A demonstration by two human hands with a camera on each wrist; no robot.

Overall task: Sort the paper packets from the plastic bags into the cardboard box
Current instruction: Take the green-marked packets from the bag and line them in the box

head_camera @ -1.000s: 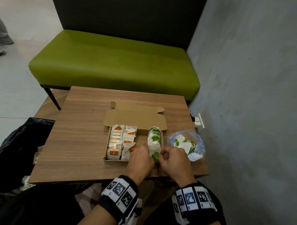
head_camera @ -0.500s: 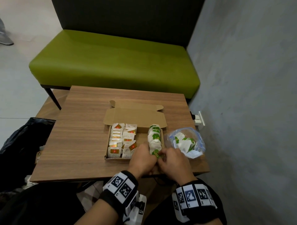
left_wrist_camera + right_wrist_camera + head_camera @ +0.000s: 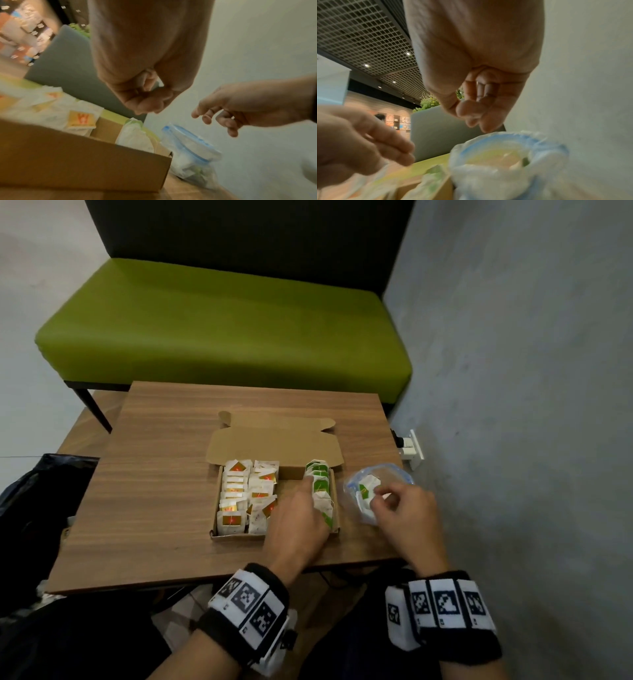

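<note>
An open cardboard box (image 3: 236, 537) (image 3: 85, 162) lies on the wooden table (image 3: 154, 491). Its left two rows hold orange-marked paper packets (image 3: 246, 494) (image 3: 82, 119). A row of green-marked packets (image 3: 320, 474) stands along its right side. My left hand (image 3: 305, 501) (image 3: 149, 102) is over the box's right front, index finger against the green row, holding nothing. A clear plastic bag (image 3: 356, 491) (image 3: 192, 155) (image 3: 496, 175) with a blue zip rim and more green packets sits right of the box. My right hand (image 3: 394, 501) (image 3: 476, 115) hovers at its mouth, fingers loosely curled, empty.
A green bench (image 3: 222, 330) stands behind the table. A grey wall (image 3: 513, 405) with a white socket (image 3: 411, 445) runs close along the right. A black bag (image 3: 34, 508) lies on the floor at the left.
Both hands were together at the near end of the green row. The right hand has moved right to the bag's mouth, and the left has slid forward along the row.
</note>
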